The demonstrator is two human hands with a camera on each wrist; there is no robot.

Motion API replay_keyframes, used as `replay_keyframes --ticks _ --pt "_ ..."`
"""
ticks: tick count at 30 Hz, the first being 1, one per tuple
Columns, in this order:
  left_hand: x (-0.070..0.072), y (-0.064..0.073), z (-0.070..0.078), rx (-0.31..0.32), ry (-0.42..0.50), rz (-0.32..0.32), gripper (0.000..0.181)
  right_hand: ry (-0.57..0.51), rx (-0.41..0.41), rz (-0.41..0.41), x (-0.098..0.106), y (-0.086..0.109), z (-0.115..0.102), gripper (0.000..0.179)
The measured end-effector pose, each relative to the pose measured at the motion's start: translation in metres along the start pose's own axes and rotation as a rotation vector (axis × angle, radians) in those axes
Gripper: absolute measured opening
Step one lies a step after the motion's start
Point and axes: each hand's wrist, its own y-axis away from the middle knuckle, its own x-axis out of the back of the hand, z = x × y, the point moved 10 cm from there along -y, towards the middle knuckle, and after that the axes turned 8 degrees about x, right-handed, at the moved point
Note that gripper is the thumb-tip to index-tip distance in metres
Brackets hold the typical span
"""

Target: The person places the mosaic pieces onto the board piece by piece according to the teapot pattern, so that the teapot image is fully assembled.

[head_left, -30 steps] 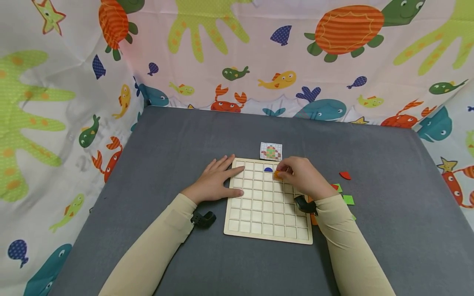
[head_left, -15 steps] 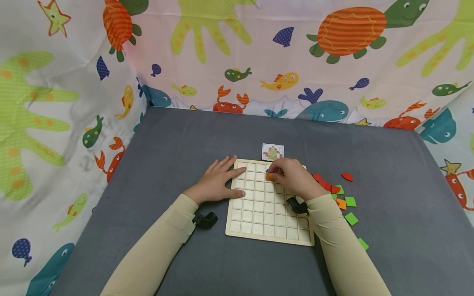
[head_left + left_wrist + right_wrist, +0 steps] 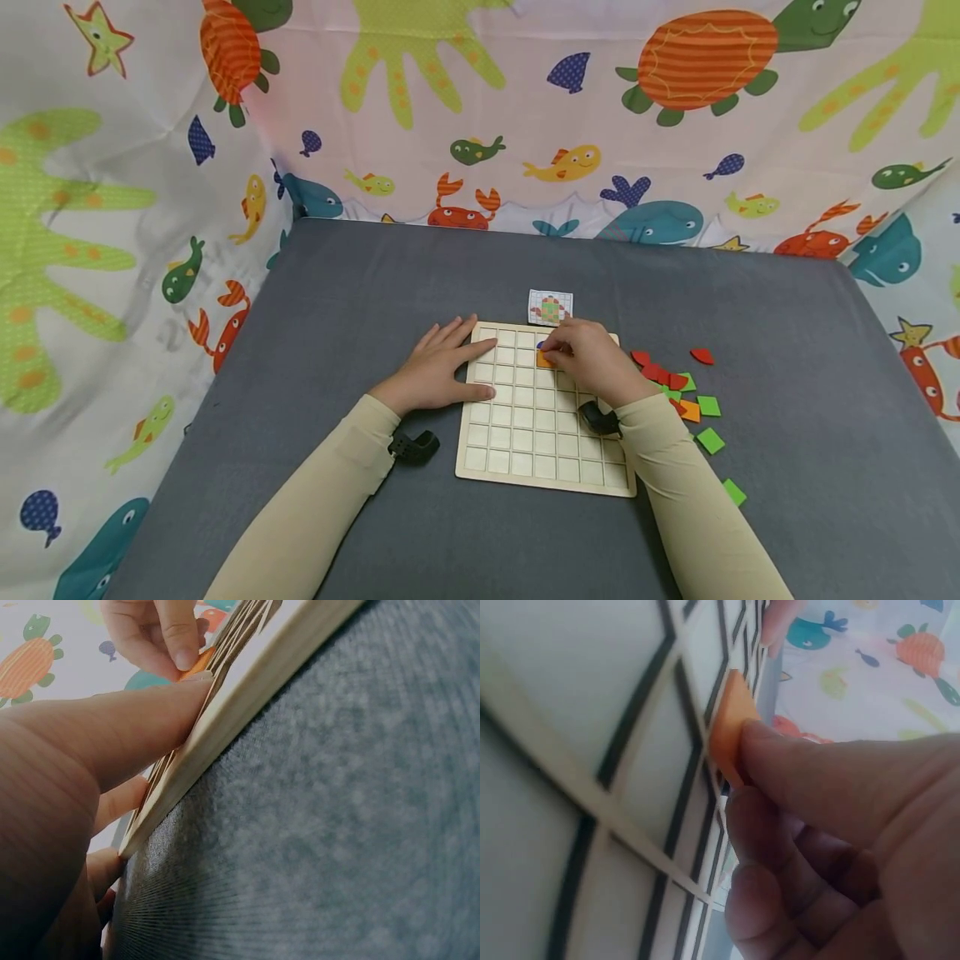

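A wooden grid board [image 3: 525,419] lies on the grey table, divided into square cells. My right hand [image 3: 588,354] pinches an orange tile [image 3: 733,720] between thumb and fingers, at a cell near the board's far edge; in the right wrist view the tile is tilted against the grid. Just beyond it a blue piece [image 3: 541,344] shows, mostly covered by the fingers. My left hand [image 3: 431,371] lies with spread fingers on the board's left edge, its thumb and index finger over the frame. A small card [image 3: 551,307] with a coloured grid picture sits behind the board.
Right of the board several loose pieces are scattered, among them red pieces [image 3: 652,372], green squares [image 3: 709,441] and an orange tile [image 3: 690,412]. One red piece [image 3: 702,357] lies farther off. A cloth with sea animals [image 3: 465,100] hangs behind the table [image 3: 360,275].
My right hand has shifted a little left with the orange tile, to the cell just in front of the blue piece, uncovering more loose pieces. My left hand stays in place.
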Motion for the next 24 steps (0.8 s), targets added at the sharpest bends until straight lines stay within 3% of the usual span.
replay_keyframes --ticks 14,24 --pt "-0.001 -0.001 -0.001 0.009 -0.013 -0.008 0.086 0.023 0.011 -0.015 0.000 0.003 0.002 0.006" --pt "-0.001 -0.001 0.001 -0.004 -0.009 -0.003 0.087 0.024 -0.128 0.006 0.035 0.025 0.035 0.011"
